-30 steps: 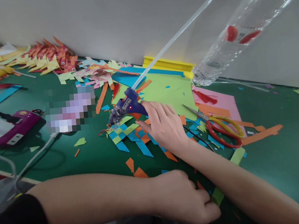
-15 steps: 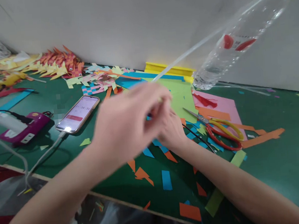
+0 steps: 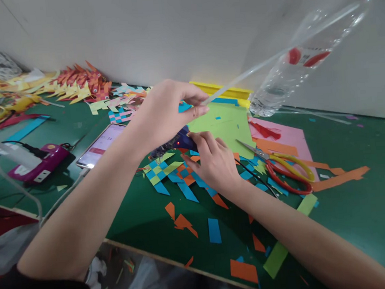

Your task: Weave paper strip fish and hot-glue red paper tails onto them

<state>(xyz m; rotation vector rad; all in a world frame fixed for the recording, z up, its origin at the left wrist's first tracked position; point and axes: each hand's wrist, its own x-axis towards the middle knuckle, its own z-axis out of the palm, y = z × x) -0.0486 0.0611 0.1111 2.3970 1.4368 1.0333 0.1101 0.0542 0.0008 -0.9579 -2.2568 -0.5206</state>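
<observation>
My left hand (image 3: pixel 172 112) pinches the lower end of a long translucent glue stick (image 3: pixel 250 72), which slants up to the right in front of the wall. Below it, my right hand (image 3: pixel 216 162) is wrapped around a dark blue glue gun (image 3: pixel 185 138) with a small red light lit. The gun's front end, to the left, looks crusted and is partly covered by my left wrist. Beneath the gun lie woven paper pieces, one green and blue (image 3: pixel 159 170), another orange and blue (image 3: pixel 185 174). Scissors (image 3: pixel 282 166) with red and yellow handles rest right of my right hand.
A clear plastic bottle (image 3: pixel 281 82) leans at the back right. To the left are a phone (image 3: pixel 103 145) on a cable and a purple power strip (image 3: pixel 41 164). Red and yellow paper fish (image 3: pixel 82 82) line the wall. Paper scraps (image 3: pixel 214 230) lie near the table's front edge.
My left hand has moved up and away from my right hand, uncovering the glue gun and the woven pieces. The glue stick has shifted with it; my right hand stays in nearly the same place.
</observation>
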